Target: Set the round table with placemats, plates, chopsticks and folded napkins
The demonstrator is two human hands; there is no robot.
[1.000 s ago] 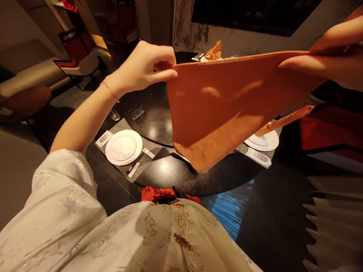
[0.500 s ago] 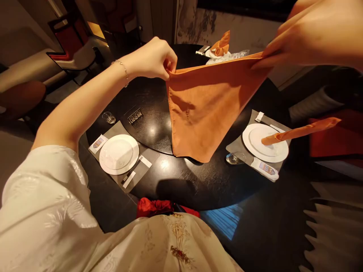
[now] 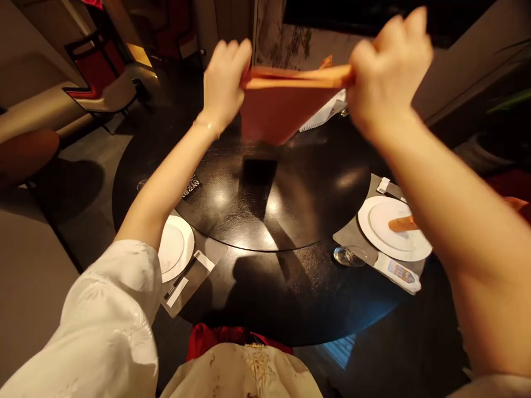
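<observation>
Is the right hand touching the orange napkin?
Touching. The head view shows the right hand gripping one corner of the orange napkin.

Round glossy black wood table (image 3: 298, 301) w/ dark round turntable (image 3: 269, 204) on top, small black metal card holder (image 3: 191, 187) on turntable. Two grey rectangular placemats (image 3: 352, 237), L & R of view, each w/ round white ceramic plate (image 3: 394, 229). Orange cloth napkin (image 3: 402, 224) on R plate; clear glass (image 3: 349, 255) at R mat's edge; thin black chopsticks (image 3: 180, 275) on L mat.
</observation>
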